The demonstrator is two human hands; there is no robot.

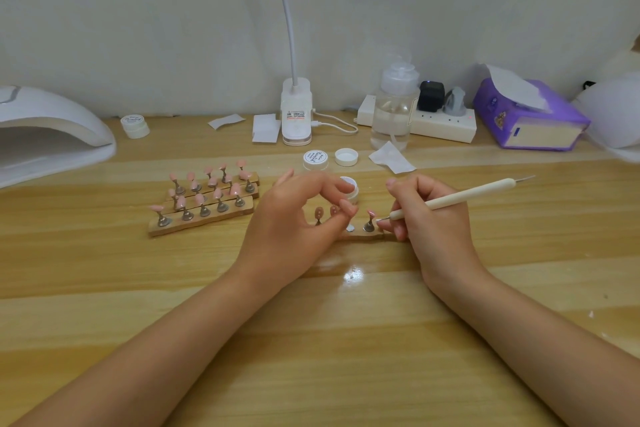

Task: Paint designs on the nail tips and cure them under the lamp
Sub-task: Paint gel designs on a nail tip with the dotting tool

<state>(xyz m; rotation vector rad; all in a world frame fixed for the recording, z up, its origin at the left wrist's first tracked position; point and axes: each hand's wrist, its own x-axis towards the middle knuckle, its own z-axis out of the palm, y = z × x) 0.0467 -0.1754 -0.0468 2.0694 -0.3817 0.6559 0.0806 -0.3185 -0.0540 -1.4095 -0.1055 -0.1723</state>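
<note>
The right hand (pixel 429 218) grips a white dotting tool (pixel 464 198) like a pen, fingers curled around the shaft, with the fine tip set against a pink nail tip (pixel 371 213) on a metal stand. That stand sits on a wooden holder strip (pixel 363 236) lying on the bench (pixel 311 340) between both hands. The left hand (pixel 294 222) rests over the left part of the strip, thumb and forefinger curved into a loose ring. Its fingertips appear to touch a nail tip beside two dotted ones (pixel 319 211); whether they pinch it cannot be determined.

Just behind the left fingers stands a small open white jar (pixel 349 188). Further back are a closed jar (pixel 315 159) and a loose lid (pixel 346 157). To the left lie three more wooden strips (pixel 207 204) carrying pink nail tips. The white curing lamp (pixel 52 135) stands at the far left edge of the bench.

The bench is glossy light wood with visible plank bands. Along a plain pale wall at the rear stand a clip lamp base (pixel 296 114), a clear pump bottle (pixel 394 107), a power strip (pixel 440 125) and a purple tissue pack (pixel 530 114).
</note>
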